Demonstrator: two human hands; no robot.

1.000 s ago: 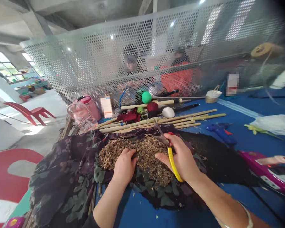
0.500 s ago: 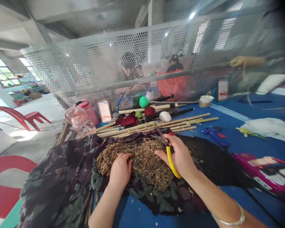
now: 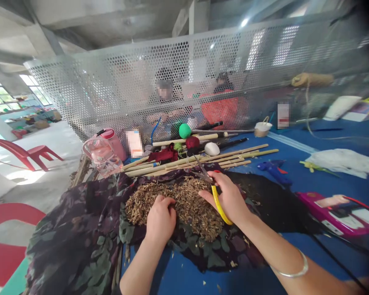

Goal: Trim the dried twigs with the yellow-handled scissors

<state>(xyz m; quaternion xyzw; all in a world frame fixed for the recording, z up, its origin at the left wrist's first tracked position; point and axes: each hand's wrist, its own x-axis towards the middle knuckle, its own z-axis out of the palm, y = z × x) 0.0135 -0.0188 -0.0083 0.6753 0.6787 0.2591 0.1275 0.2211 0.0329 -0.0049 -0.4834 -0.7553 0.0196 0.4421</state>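
Note:
A heap of brown dried plant bits lies on a dark patterned cloth spread over the blue table. My left hand rests on the heap, its fingers bent and pressed together; what they hold, if anything, is hidden. At the heap's right side, my right hand grips scissors with yellow and red handles. The scissor blades are parted and point up and to the left, above the heap's far edge.
Beyond the heap lie bamboo sticks, yarn balls and a green ball. A pink bottle stands at left. On the right are a blue glue gun and a magenta device. People sit behind a perforated screen.
My left hand has shifted slightly right over the heap. My right hand still holds the scissors, with little change. The whole view has shifted a little.

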